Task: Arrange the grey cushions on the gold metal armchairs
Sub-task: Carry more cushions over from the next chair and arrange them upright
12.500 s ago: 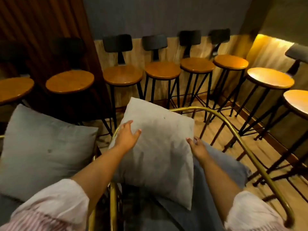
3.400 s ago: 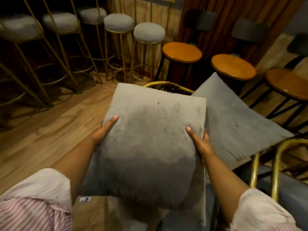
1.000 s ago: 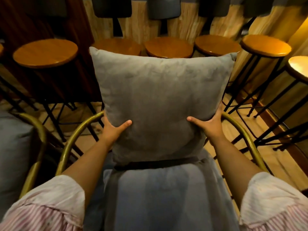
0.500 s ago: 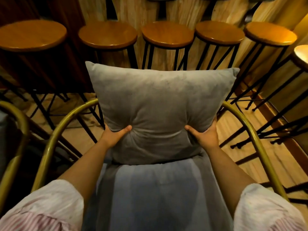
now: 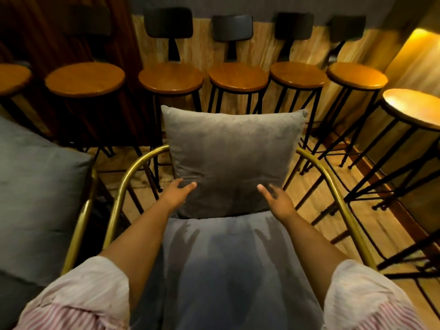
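A square grey cushion [image 5: 232,158] stands upright against the back of a gold metal armchair [image 5: 123,186], on its grey seat pad [image 5: 228,270]. My left hand [image 5: 177,192] hovers open by the cushion's lower left corner. My right hand [image 5: 277,198] is open just off its lower right corner. Neither hand grips the cushion. A second grey cushion [image 5: 35,196] leans on the neighbouring gold armchair [image 5: 81,220] at the left.
A row of wooden-topped bar stools [image 5: 238,76] with black legs and backrests lines the far wall. Another stool [image 5: 414,106] stands at the right, its legs close to the armchair's right arm. Wooden floor shows between the chairs.
Both hands have let go of the cushion and drawn back slightly with fingers spread. The cushion now rests on its own against the chair back.
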